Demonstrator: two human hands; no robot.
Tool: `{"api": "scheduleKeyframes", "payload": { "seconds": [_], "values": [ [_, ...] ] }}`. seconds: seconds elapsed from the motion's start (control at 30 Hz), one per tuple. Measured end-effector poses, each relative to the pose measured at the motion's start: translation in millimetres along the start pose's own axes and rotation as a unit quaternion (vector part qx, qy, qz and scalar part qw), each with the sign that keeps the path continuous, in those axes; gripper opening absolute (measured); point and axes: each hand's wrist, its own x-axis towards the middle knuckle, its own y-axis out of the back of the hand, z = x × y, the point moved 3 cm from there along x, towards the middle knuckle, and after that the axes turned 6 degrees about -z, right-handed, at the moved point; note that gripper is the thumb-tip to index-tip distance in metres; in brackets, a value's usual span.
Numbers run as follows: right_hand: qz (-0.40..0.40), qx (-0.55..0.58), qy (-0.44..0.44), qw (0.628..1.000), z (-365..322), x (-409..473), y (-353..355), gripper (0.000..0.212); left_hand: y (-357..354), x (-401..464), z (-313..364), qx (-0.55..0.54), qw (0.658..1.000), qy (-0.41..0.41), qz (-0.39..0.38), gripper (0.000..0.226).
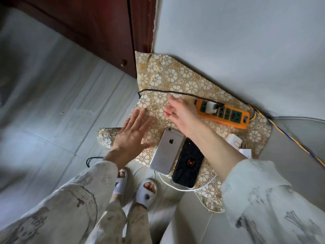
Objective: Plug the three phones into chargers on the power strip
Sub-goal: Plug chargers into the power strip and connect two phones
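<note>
both hands empty, fingers spread: left hand [131, 133] and right hand [177, 110] over the counter [177, 80]. silver phone [167, 151] and black phone [188, 163] lie touching, near strip [226, 114]. slick, rigid; grip by long edges.
</note>
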Motion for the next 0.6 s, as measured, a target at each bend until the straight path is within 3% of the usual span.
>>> {"api": "scheduleKeyframes", "payload": {
  "seconds": [0.13,0.3,0.43,0.6],
  "values": [
    [0.019,0.177,0.016,0.984,-13,27,-36,0.027,-2,-35,-20,-0.123,0.990,0.006,0.069,0.066],
    [0.005,0.195,-0.030,0.980,2,19,-70,0.025,10,-62,-52,-0.216,0.963,0.098,0.127,0.047],
    [-0.033,0.216,-0.047,0.975,11,-16,-78,0.023,31,-61,-62,-0.249,0.957,0.105,0.104,0.056],
    [-0.056,0.265,-0.064,0.961,11,-59,-70,0.029,54,-52,-46,-0.242,0.969,0.026,0.050,0.060]
  ]
}}
